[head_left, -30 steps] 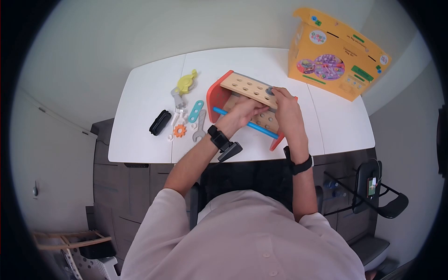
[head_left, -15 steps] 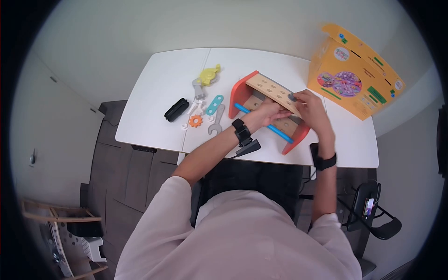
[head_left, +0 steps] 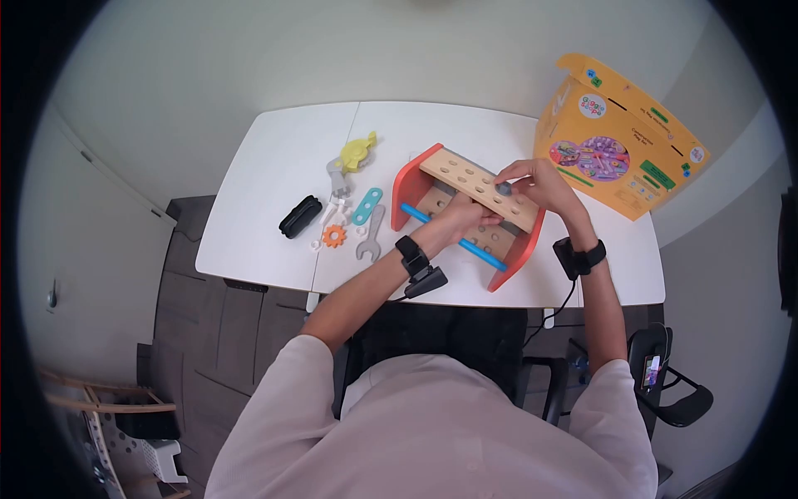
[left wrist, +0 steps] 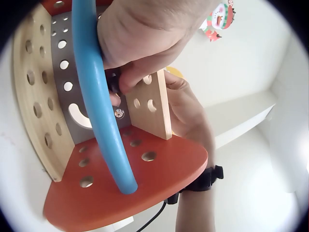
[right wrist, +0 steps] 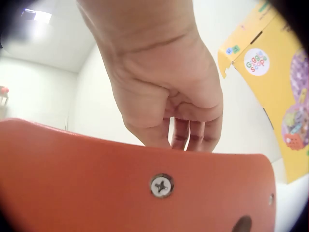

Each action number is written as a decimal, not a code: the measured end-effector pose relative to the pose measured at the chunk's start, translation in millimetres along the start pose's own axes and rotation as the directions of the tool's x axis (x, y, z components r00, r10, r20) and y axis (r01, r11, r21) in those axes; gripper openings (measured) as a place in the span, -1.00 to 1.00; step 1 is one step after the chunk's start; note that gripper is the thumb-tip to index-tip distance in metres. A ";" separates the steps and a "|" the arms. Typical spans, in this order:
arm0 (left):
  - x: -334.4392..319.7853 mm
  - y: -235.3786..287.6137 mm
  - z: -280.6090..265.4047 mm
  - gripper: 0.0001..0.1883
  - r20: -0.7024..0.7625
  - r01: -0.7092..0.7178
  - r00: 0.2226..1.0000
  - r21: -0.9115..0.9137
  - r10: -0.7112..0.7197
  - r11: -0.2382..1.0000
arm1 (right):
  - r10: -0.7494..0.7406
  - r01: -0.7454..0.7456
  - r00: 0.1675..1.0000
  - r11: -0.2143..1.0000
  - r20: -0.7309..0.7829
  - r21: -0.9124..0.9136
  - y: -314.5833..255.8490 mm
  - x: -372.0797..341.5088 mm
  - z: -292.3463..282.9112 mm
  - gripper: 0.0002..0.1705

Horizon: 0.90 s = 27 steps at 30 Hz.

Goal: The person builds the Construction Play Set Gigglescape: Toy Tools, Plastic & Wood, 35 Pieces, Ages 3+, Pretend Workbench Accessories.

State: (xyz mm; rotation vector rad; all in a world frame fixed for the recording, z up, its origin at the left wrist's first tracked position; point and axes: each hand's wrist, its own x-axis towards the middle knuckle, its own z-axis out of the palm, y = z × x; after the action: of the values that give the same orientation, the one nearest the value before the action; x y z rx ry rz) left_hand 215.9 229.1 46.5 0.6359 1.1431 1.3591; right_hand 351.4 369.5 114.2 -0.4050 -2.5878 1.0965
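A toy workbench [head_left: 432,164] stands on the white table, with red side panels, pierced wooden boards and a blue bar [left wrist: 99,92]. In its upper board sits a grey toy bolt [head_left: 504,189], round head up. My right hand [head_left: 539,183] is above the board, its thumb and fingers pinching that head; in the right wrist view the red side panel [right wrist: 96,179] hides the fingertips. My left hand [head_left: 462,218] reaches over the blue bar and under the upper board. Its fingers pinch a small dark piece [left wrist: 114,83] there, mostly hidden by the hand.
Left of the workbench lie a grey wrench [head_left: 371,237], a teal strip with holes [head_left: 366,206], an orange gear [head_left: 334,236], small white pieces, a yellow-and-grey toy tool [head_left: 357,153] and a black case [head_left: 300,217]. A yellow box [head_left: 615,150] stands at the back right.
The head view has shifted. My right forearm has swung outward to the right, and its hand has turned at the bolt head. My left hand stays under the upper board.
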 end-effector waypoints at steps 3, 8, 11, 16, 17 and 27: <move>-6.7 5.0 2.5 -0.63 0.022 -0.022 1.000 0.009 0.022 1.000 | 0.102 -0.103 0.995 0.993 -0.019 -0.066 -4.8 0.7 -0.6 -0.70; -2.7 2.1 2.5 -0.67 0.025 0.074 0.997 0.026 -0.075 0.997 | 0.172 -0.173 0.985 0.953 -0.027 -0.250 -2.6 6.5 3.0 -0.64; -1.2 -1.9 -1.9 -0.70 0.021 0.143 0.989 0.031 -0.144 0.989 | 0.061 -0.061 0.998 0.998 0.003 0.022 -0.8 5.7 -1.1 -0.68; -12.0 1.7 -19.5 -0.74 0.193 0.176 0.964 0.041 -0.180 0.984 | 0.015 -0.014 0.998 1.000 0.060 -0.020 -2.5 4.6 -5.6 -0.53; -18.3 4.8 -20.2 -0.73 0.209 0.182 0.961 0.028 -0.184 0.983 | 0.017 -0.016 0.998 1.000 0.060 -0.018 -4.1 3.1 -5.2 -0.53; -48.9 25.4 -23.8 -0.72 0.184 0.072 0.977 0.204 -0.111 0.976 | 0.213 -0.210 0.977 0.938 -0.020 -0.274 -4.2 9.1 -2.0 -0.74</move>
State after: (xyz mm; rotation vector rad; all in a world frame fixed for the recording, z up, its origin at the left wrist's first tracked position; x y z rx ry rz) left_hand 191.9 180.9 73.0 0.8295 1.1409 1.0877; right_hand 343.3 371.3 120.0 -0.7600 -2.7632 0.7990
